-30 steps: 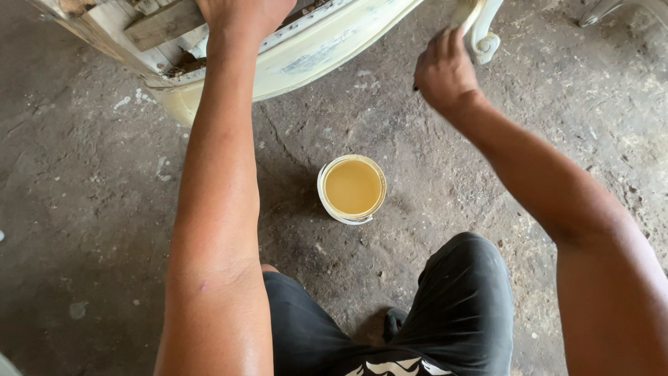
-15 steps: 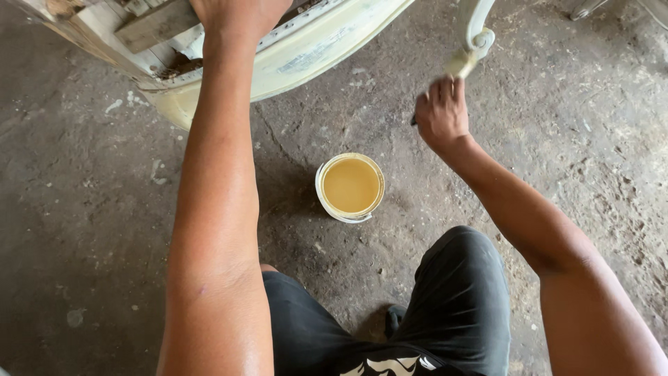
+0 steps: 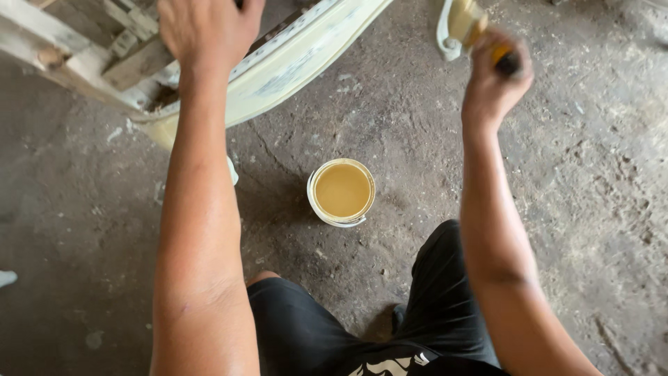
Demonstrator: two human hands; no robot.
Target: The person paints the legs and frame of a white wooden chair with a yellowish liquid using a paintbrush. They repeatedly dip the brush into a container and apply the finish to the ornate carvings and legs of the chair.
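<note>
My right hand [image 3: 495, 76] has lifted, fist closed round a paintbrush [image 3: 467, 21] — back at the cream furniture leg [image 3: 445, 38]. My left hand [image 3: 205, 28] steadies the frame [image 3: 292, 66], its grip probably closed — hidden.

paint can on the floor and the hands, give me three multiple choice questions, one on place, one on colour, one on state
1. Where does the paint can stand?
A. on the concrete floor between the two arms
B. on the furniture frame
C. in the left hand

2. What colour is the liquid in it?
A. blue
B. yellowish tan
C. black

3. What is the right hand doing?
A. resting flat on the floor
B. holding a paintbrush
C. hanging free, holding nothing

Answers:
1 A, it sits on the floor by the knees.
2 B, the surface shows tan.
3 B, fingers wrap the brush handle near the cream furniture leg.
</note>
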